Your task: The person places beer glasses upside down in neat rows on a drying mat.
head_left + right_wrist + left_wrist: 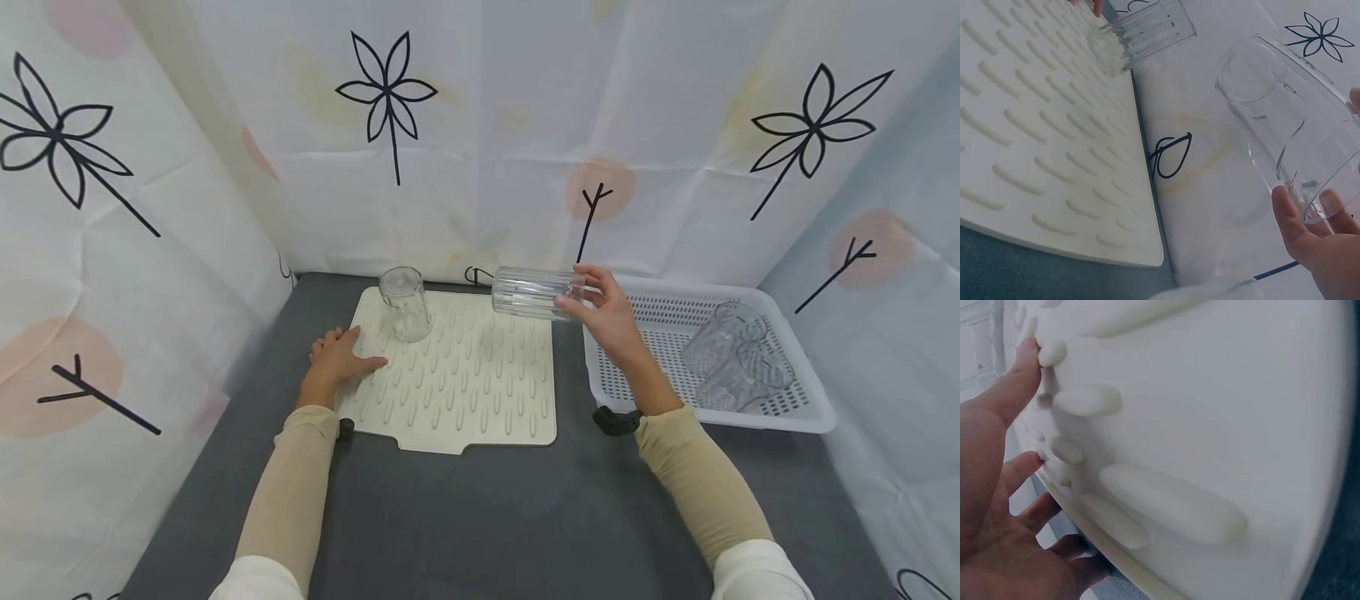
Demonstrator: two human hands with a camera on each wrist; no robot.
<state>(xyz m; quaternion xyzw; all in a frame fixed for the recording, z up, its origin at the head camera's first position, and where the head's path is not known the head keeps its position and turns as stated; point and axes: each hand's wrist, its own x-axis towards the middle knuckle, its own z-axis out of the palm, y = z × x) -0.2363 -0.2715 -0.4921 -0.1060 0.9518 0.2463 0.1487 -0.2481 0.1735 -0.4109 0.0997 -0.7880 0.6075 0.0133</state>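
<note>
1. Right hand (603,312): holding a clear ribbed cylindrical glass tumbler (527,292), thumb and fingers round one end.
2. Tumbler is on its side in the air, over the far right part of a cream rectangular mat with raised oblong ridges (480,392), between 1 and 2 o'clock from mat centre. Not touching the mat.
3. Left hand (337,358): wide, thumb and fingers spread at the mat's 9 o'clock edge. Thumb lies on the ridges; in the left wrist view the lower fingers hang past the rim.
4. Second clear glass (406,307) stands on end on the mat, 11 o'clock. Can't tell which end is down.
5. White perforated plastic basket (780,422) sits at 3 o'clock from the mat, just beside it. Two clear glasses (742,379) lie tilted in its 3 o'clock half, close together.
6. Mat and basket both on a dark grey desk (480,517). Mat's tab points to 6 o'clock.
7. White flower-print curtain (480,108) at 12 o'clock, behind the desk.
</note>
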